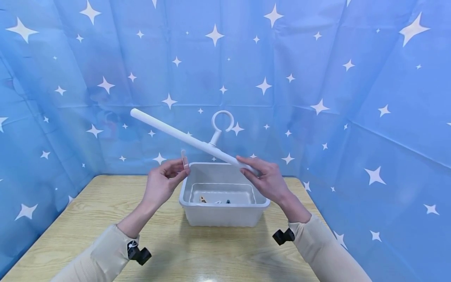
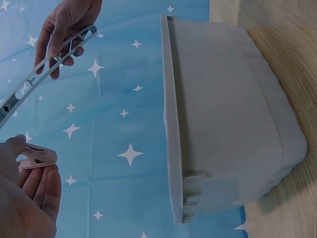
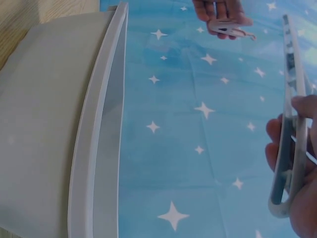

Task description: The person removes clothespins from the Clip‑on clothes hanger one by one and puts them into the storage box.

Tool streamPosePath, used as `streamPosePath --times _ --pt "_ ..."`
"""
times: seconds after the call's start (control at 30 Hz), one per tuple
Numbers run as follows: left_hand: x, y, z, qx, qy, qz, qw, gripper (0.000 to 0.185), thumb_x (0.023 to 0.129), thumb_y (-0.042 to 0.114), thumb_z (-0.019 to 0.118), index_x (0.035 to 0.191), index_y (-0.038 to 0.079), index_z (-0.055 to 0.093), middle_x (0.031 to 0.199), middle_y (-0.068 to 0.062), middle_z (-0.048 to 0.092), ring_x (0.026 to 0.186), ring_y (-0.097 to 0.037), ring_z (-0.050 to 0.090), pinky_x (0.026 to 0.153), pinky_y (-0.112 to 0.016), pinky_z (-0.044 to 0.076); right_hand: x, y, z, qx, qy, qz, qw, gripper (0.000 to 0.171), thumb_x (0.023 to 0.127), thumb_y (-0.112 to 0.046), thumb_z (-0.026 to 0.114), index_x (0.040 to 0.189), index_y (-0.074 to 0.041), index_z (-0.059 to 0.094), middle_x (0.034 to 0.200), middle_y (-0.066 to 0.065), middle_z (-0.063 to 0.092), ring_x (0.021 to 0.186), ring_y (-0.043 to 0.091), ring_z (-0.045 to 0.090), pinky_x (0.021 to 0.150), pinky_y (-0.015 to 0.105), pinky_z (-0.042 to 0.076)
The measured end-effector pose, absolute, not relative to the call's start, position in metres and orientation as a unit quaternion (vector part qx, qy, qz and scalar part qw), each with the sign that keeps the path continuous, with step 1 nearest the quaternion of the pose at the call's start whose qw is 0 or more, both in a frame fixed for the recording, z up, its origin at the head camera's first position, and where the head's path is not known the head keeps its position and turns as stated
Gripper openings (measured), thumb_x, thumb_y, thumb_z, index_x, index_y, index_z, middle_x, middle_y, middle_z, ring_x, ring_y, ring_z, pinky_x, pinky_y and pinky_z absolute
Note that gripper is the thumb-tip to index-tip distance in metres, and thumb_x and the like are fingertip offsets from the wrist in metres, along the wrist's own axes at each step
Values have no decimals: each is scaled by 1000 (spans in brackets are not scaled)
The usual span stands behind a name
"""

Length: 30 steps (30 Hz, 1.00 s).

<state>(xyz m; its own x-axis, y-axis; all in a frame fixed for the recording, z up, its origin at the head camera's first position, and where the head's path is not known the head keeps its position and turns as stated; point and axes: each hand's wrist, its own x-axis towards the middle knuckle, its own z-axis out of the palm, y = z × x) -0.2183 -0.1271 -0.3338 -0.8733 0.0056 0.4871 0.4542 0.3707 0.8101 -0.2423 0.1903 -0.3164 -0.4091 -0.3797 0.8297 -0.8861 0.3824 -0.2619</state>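
My right hand (image 1: 262,176) grips one end of a long white hanger bar (image 1: 183,138) with a ring hook (image 1: 222,121), held slanting above the bin. In the right wrist view the bar (image 3: 290,124) runs up past my fingers (image 3: 277,148). My left hand (image 1: 165,182) pinches a pale clothespin (image 1: 184,158) upright just below the bar's middle, not touching it. The left wrist view shows that clothespin (image 2: 37,157) between thumb and fingers, with the bar (image 2: 49,64) and right hand (image 2: 67,25) above.
A white plastic bin (image 1: 224,217) stands on the wooden table (image 1: 88,219) between my hands, with a few small clips (image 1: 215,201) at its bottom. Blue star-patterned cloth (image 1: 317,78) closes in the back and both sides.
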Motion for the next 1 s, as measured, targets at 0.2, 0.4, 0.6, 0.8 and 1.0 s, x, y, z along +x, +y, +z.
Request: streamPosePath --times 0.2,0.4,0.6,0.8,1.0 --pt "-224 -128 -341 -151 -812 -532 186 35 90 33 75 122 20 71 108 -6 76 93 -13 73 78 -20 56 -242 192 -317 417 -758 361 349 43 84 2 75 123 -14 72 100 6 76 65 6 53 54 17 38" --pt "-230 -128 -346 -141 -820 -528 172 38 89 35 76 122 17 71 111 -7 73 101 -21 74 78 -21 55 -242 192 -317 418 -757 360 351 43 84 2 75 123 -15 72 98 5 76 65 6 53 54 17 39" --pt "-235 -127 -350 -131 -832 -513 165 39 88 37 77 122 17 71 110 -5 72 99 -21 74 76 -25 55 -242 193 -317 421 -754 363 352 44 84 3 75 124 -15 72 94 4 76 63 5 51 53 16 37" --pt "-240 -127 -356 -129 -843 -498 156 36 88 34 77 120 17 72 109 -5 72 99 -21 74 77 -29 58 -241 192 -316 424 -749 369 351 43 83 3 75 123 -14 73 89 3 74 60 5 48 52 16 36" --pt "-243 -127 -360 -130 -851 -487 148 34 89 32 77 119 17 73 108 -5 73 98 -21 74 78 -31 59 -240 192 -316 426 -748 372 348 43 84 3 75 123 -14 73 92 4 75 62 5 49 52 16 37"
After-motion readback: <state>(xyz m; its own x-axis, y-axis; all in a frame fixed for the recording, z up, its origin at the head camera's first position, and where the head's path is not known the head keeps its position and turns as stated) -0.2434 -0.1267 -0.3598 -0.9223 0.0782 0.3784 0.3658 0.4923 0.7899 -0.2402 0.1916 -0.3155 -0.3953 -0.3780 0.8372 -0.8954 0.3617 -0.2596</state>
